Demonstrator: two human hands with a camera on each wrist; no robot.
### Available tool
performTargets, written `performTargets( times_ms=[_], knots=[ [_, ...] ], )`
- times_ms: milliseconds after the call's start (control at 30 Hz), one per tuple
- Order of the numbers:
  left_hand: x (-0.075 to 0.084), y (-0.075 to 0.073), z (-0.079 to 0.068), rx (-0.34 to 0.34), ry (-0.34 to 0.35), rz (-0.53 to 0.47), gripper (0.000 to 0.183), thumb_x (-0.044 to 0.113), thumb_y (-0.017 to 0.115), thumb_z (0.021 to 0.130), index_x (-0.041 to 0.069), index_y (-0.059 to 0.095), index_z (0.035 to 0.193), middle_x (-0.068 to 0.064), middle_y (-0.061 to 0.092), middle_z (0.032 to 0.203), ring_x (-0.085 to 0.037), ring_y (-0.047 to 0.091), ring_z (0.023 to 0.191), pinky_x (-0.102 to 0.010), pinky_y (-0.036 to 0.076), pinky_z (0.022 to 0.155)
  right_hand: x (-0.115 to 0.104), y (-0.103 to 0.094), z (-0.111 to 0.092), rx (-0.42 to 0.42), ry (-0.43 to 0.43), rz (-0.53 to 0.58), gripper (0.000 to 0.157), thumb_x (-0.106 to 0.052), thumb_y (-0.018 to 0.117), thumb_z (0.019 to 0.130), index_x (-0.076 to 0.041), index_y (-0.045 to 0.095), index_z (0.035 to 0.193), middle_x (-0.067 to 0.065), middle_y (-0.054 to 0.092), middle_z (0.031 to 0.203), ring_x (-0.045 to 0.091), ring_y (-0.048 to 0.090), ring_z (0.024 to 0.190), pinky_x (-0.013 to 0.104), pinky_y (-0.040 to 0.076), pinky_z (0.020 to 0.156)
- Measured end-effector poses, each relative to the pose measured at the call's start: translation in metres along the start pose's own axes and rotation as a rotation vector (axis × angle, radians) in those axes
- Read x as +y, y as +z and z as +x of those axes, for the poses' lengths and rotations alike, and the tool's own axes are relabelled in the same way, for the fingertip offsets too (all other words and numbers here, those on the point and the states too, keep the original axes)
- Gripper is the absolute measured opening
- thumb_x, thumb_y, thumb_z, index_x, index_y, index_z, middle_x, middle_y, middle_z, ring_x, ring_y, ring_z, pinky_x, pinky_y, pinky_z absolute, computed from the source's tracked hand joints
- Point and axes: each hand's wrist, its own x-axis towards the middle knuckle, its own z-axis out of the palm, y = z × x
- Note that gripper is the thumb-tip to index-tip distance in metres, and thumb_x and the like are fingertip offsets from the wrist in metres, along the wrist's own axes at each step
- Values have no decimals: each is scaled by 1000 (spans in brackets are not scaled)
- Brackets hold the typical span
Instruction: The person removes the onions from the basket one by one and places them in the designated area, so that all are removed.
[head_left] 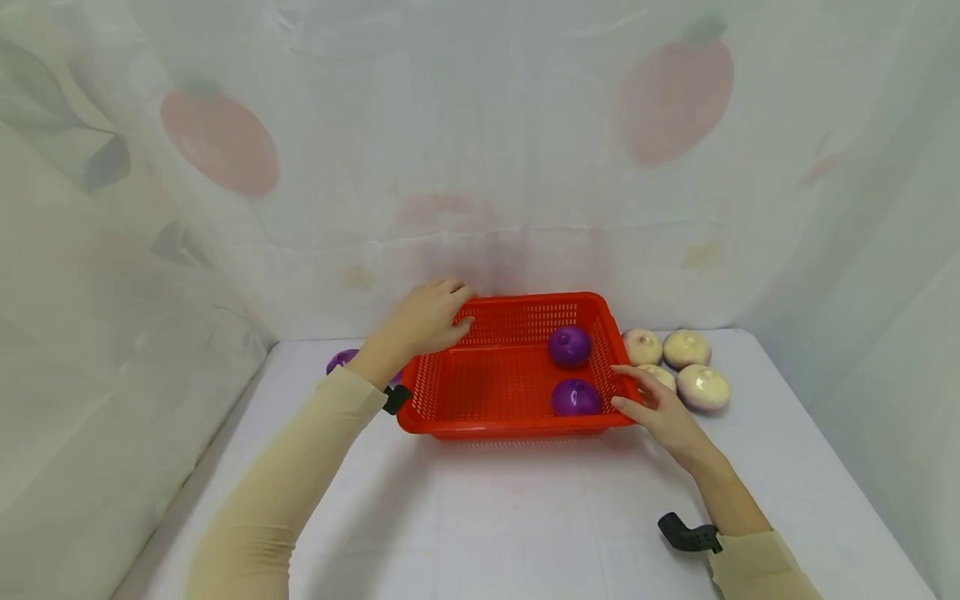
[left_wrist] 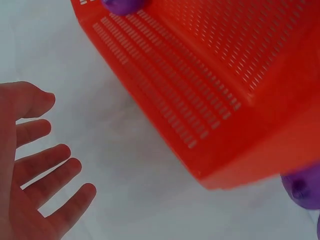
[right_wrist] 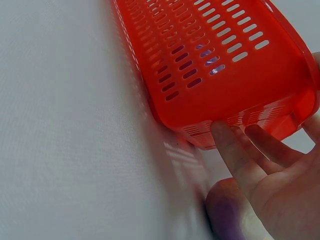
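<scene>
A red slotted plastic basket (head_left: 495, 375) stands on the white table, with two glossy purple onions (head_left: 569, 347) inside near its right end. My left hand (head_left: 431, 317) is at the basket's back left corner in the head view. The left wrist view shows this left hand (left_wrist: 42, 165) beside the basket, fingers spread and nothing between them. My right hand (head_left: 663, 417) holds the basket's right end, fingertips over the rim. In the right wrist view its fingers (right_wrist: 232, 150) lie against the end wall.
Several pale turnips (head_left: 703, 388) with purple undersides sit right of the basket, close to my right hand. More purple onions (head_left: 342, 360) lie to the left, partly hidden behind my left forearm. A white curtain (head_left: 510, 167) with fruit prints hangs behind the table.
</scene>
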Motion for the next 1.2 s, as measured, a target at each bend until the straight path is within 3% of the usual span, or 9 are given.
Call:
performTargets(
  times_ms=[333,533,767,1200],
  knots=[
    [23,6,25,5,52,-11,44,30,60,100,8,58,139,-12,58,136,-30,53,126,-42,43,110,-3,-1,0,4,2,0,56,-18,64,101,-3,41,150,22,40,151,35,48,129,21,52,91],
    [35,20,40,19,64,-17,45,30,60,100,10,57,141,-10,58,135,-29,53,126,-41,44,109,-2,-1,-1,1,9,8,57,-17,64,101,-2,40,151,22,39,151,35,48,128,22,52,91],
    [51,33,58,-5,95,-34,46,29,59,101,12,55,143,-10,56,136,-29,52,128,-42,43,109,-4,-1,-3,13,6,10,56,-17,64,101,-2,41,150,22,41,149,36,50,127,22,53,91],
    [79,63,90,-116,139,13,49,33,59,101,16,50,146,-8,50,142,-29,48,131,-43,44,107,-6,1,-6,15,29,24,58,-18,64,101,-3,40,151,22,39,152,39,45,132,20,51,92]
  ],
)
